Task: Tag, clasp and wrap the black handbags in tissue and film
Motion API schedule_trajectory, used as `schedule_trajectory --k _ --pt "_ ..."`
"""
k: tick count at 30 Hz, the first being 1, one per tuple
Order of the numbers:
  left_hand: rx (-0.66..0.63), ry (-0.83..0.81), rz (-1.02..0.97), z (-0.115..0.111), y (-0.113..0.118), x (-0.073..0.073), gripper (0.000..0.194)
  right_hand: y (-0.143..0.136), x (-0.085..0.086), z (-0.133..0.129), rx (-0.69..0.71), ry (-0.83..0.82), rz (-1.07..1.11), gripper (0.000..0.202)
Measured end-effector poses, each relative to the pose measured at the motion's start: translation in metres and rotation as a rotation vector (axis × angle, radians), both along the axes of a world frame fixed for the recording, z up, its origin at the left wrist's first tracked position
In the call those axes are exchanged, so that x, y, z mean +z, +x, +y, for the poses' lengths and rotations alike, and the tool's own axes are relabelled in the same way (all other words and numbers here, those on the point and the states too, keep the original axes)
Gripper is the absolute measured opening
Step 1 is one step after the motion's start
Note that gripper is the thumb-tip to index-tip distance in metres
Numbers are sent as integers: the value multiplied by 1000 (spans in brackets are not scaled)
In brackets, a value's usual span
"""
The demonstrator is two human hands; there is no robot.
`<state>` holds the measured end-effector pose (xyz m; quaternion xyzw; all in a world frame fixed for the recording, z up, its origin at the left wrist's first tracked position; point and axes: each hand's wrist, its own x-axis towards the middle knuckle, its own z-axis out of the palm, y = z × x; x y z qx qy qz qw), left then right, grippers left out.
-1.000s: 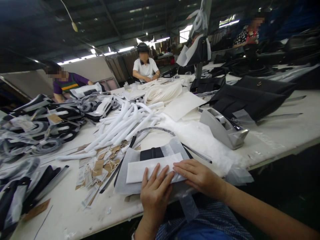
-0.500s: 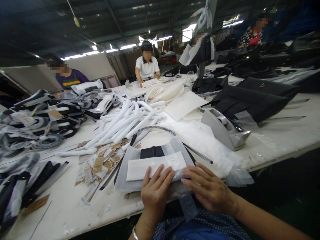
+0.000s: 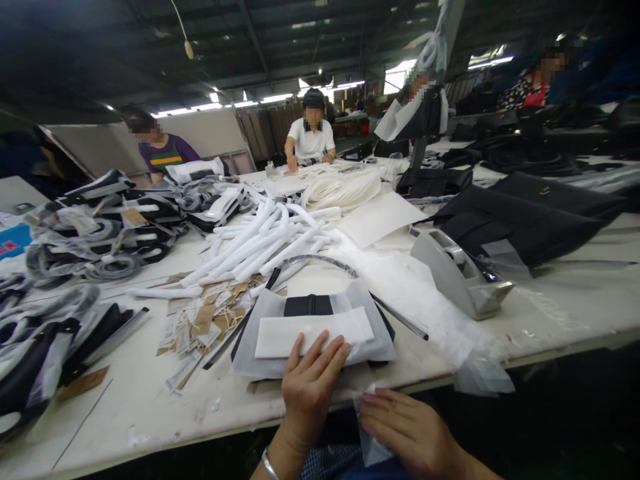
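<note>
Standing near the bench, I note a black bag lying flat at the table's near edge, directly before the worker. Thin whitish sheet over most of it, dark middle showing through a gap; handle arching out on the far side. White pad laid lengthwise across the sheet. Left hand resting on pad and sheet, fingers extended and slightly parted, gripping nothing; silvery band at that wrist. Right hand lower, just off the table edge, fingers laid over a clear plastic piece; thumb hidden, so I cannot tell whether it is pinched or merely touched. Left of the bag, near it: loose heap of paper tags, brown and white. Beyond, a tangle of white tubes. To the right, a grey tape dispenser, with black bags stacked past it. Across the table, a co-worker in a white shirt, both hands low over pale sheets.
</note>
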<state>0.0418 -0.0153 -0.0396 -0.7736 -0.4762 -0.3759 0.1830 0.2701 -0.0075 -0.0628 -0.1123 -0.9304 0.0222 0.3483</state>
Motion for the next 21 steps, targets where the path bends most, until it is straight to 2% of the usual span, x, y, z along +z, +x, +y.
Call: schedule_trajectory --k 4,7,15,21 --pt "2 -5 0 1 0 0 30 4 -3 -15 -20 -5 -1 29" --pt "-1 -10 -4 2 1 -1 30 1 1 -19 -32 1 10 24" --pt "4 -12 -10 1 2 1 31 -6 47 -12 15 -8 14 26" --pt "-1 -9 4 1 1 3 32 -19 79 11 -22 -51 54 32"
